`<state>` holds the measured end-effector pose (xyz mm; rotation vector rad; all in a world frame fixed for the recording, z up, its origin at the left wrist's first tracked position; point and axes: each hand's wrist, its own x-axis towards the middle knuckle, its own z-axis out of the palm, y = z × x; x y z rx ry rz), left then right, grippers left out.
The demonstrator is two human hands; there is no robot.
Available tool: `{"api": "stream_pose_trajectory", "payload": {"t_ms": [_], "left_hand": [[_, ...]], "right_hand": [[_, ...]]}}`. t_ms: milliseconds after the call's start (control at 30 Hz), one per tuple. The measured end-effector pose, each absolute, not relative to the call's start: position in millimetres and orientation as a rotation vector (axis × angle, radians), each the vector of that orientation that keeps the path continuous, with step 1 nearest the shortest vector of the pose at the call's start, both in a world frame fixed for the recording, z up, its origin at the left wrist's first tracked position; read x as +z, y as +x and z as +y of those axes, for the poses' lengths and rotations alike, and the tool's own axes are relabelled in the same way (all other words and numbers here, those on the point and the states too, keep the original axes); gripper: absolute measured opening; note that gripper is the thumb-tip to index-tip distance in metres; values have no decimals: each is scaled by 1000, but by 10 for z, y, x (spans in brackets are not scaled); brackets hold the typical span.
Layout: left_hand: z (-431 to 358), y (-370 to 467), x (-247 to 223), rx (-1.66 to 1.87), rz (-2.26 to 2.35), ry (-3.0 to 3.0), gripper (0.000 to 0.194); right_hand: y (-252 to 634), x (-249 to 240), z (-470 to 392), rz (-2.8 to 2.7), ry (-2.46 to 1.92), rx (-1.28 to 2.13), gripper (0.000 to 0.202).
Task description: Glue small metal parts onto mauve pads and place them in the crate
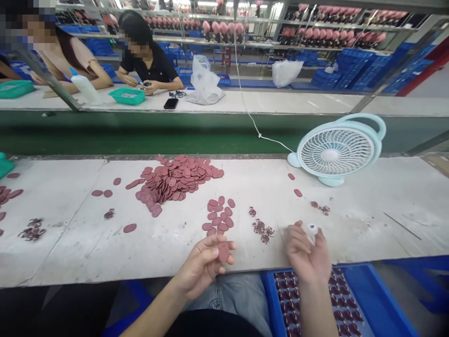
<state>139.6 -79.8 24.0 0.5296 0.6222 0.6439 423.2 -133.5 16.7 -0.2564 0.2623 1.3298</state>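
My left hand (205,262) holds a dark red oval piece (223,252) between thumb and fingers, above the table's front edge. To its right, my right hand (308,250) is turned palm up, its fingers curled around a small white round thing (312,228) with a dark centre. Several loose red ovals (218,208) lie just beyond my left hand. Between the hands and farther back sits a small heap of brownish bits (263,230). A large pile of red ovals (175,178) spreads over the table at the back left.
A light blue fan (329,154) stands at the back right of the white table (256,187). Below the front edge, a blue tray (379,299) holds rows of dark pieces. A thin dark rod (401,226) lies at right. Two people sit across at another bench.
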Motion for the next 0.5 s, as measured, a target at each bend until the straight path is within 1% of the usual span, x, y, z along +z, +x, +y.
{"api": "stream_pose_trajectory", "payload": {"t_ms": [100, 167, 233, 367, 500], "left_hand": [[-952, 1395, 200, 673, 590, 406, 28], [-1034, 1399, 162, 680, 553, 355, 30], [-1107, 1411, 116, 669, 501, 348, 30], [-1247, 1453, 27, 629, 410, 383, 25], [-1329, 1487, -24, 663, 474, 363, 26]], "right_hand": [[3881, 310, -1505, 89, -530, 1271, 29], [3619, 390, -1619, -43, -768, 1265, 35], [3408, 434, -1711, -111, -918, 1278, 39], [3216, 442, -1817, -188, -1019, 1249, 43], [3145, 431, -1856, -295, -1126, 1167, 44]]}}
